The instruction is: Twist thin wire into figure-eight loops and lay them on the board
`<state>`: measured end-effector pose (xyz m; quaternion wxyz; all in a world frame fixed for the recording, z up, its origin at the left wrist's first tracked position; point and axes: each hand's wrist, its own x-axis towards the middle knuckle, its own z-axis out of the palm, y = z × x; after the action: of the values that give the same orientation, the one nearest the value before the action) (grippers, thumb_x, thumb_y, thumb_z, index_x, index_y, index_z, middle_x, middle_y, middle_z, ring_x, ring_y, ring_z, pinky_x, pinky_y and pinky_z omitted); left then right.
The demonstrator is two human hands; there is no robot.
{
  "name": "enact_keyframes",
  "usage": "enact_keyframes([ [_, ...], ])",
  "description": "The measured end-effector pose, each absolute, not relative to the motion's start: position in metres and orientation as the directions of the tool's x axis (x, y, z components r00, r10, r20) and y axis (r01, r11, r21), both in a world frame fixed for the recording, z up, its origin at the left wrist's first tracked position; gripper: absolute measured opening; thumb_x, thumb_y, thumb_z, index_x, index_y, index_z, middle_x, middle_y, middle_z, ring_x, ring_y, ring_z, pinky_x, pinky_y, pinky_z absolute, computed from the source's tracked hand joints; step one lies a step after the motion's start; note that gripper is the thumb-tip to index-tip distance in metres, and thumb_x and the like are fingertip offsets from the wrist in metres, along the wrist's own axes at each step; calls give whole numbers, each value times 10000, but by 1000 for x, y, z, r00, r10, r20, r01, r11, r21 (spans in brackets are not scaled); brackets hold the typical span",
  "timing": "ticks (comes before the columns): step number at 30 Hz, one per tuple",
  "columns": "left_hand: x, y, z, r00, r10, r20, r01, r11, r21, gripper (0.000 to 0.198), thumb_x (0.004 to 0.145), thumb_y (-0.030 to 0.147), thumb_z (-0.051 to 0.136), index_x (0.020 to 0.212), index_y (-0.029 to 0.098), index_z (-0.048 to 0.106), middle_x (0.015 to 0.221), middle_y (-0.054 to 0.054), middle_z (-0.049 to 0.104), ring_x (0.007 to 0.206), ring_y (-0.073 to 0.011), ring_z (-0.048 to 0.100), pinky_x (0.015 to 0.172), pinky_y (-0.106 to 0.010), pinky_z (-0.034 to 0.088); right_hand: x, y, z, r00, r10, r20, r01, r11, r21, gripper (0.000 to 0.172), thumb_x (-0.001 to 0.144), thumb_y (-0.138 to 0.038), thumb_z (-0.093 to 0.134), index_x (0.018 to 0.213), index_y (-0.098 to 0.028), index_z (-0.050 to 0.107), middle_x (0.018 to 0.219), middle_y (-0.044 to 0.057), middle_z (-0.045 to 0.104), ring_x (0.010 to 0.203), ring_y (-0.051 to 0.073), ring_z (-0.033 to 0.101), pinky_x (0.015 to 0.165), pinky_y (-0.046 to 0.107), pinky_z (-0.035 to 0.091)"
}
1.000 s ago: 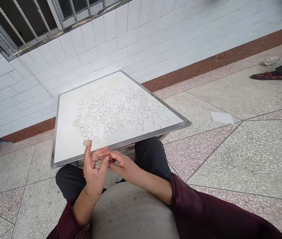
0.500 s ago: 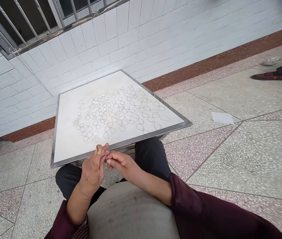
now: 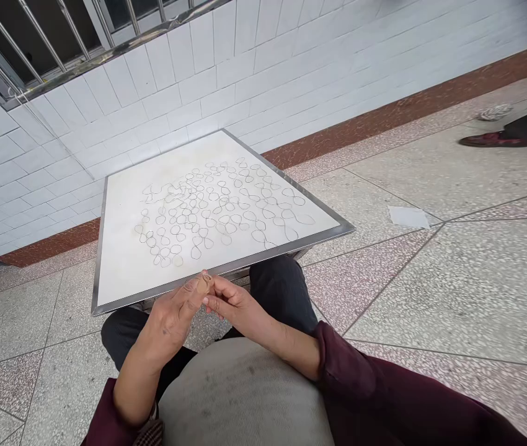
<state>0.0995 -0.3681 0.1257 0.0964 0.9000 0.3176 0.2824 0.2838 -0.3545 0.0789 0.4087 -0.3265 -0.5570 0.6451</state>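
A white square table top with a metal rim (image 3: 98,272) stands in front of me, and many thin wire loops (image 3: 212,207) lie spread over it. My left hand (image 3: 170,316) and my right hand (image 3: 230,303) meet just below the table's near edge, above my knees. Both have their fingertips pinched together against each other. What they pinch is too small to make out. Dark red sleeves cover my forearms.
A white tiled wall with a barred window (image 3: 35,43) rises behind the table. The floor is speckled terrazzo. A scrap of paper (image 3: 407,217) lies on it at the right. Another person's shoe (image 3: 491,139) shows at the far right edge.
My left hand turned from palm-up with the thumb raised to fingers folded over, and it pinches against the right fingertips. Both hands stayed at the table's near edge.
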Motion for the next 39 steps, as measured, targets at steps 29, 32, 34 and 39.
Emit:
enact_keyframes([
  [29, 123, -366, 104, 515, 638, 573, 731, -676, 96, 705, 949, 44, 491, 1568, 172, 179, 915, -49, 697, 745, -129, 648, 672, -233, 559, 282, -354, 74, -333, 937, 103, -125, 65, -990, 216, 938, -432, 538, 851, -235, 525, 567, -75, 468, 464, 97, 437, 478, 248, 399],
  [32, 124, -366, 104, 505, 655, 562, 744, -660, 101, 721, 946, 37, 485, 1572, 178, 156, 875, -40, 686, 717, -134, 641, 659, -247, 563, 282, -354, 76, -321, 941, 109, -102, 80, -992, 218, 943, -426, 531, 839, -235, 519, 560, -76, 462, 464, 99, 432, 489, 253, 401],
  [34, 124, -366, 104, 490, 680, 546, 751, -647, 132, 732, 946, 49, 493, 1572, 205, 149, 891, -43, 686, 756, -145, 654, 681, -260, 574, 283, -354, 76, -331, 939, 99, -122, 62, -991, 230, 946, -440, 526, 843, -235, 516, 569, -75, 465, 471, 99, 432, 490, 254, 403],
  [39, 121, -366, 107, 457, 767, 451, 707, -621, 339, 713, 949, 122, 510, 1563, 241, 167, 1114, -88, 667, 966, -177, 661, 814, -329, 591, 283, -353, 74, -393, 919, 38, -204, -47, -978, 295, 930, -515, 546, 846, -235, 504, 610, -63, 478, 525, 107, 449, 486, 241, 413],
])
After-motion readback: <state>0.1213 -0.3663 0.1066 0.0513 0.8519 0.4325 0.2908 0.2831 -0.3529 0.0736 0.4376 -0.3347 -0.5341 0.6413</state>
